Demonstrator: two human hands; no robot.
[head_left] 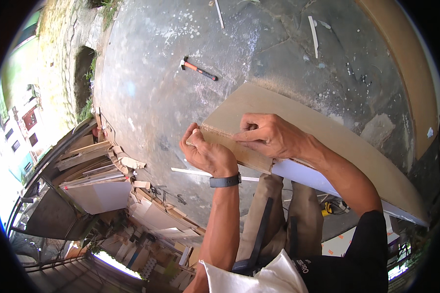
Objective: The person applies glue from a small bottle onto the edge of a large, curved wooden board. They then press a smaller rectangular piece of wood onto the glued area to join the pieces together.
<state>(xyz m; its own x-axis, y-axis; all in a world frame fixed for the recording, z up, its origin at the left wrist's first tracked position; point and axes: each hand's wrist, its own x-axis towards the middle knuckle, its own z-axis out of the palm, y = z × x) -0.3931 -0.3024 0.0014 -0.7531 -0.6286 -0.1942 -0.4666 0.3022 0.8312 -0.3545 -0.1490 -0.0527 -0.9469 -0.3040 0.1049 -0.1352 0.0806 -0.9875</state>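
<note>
A long tan wooden panel (274, 100) stretches from in front of me toward the lower right, its pale side face (303, 175) showing below the near edge. Along the panel's left end runs a narrow wooden strip (253, 157) with a rough edge. My left hand (212, 154), a dark band on its wrist, wraps the strip's left end, thumb on top. My right hand (277, 136) is closed above the strip, thumb and fingers pinched at its rough edge. What sits between those fingertips, if anything, is too small to tell.
A hammer with an orange and black handle (199, 69) lies on the grey concrete floor (151, 73). Wooden offcuts (90, 168) are stacked at the left. Thin white strips (313, 36) lie about. A curved brown board (401, 63) stands far right; a yellow tool (326, 209) is near my legs.
</note>
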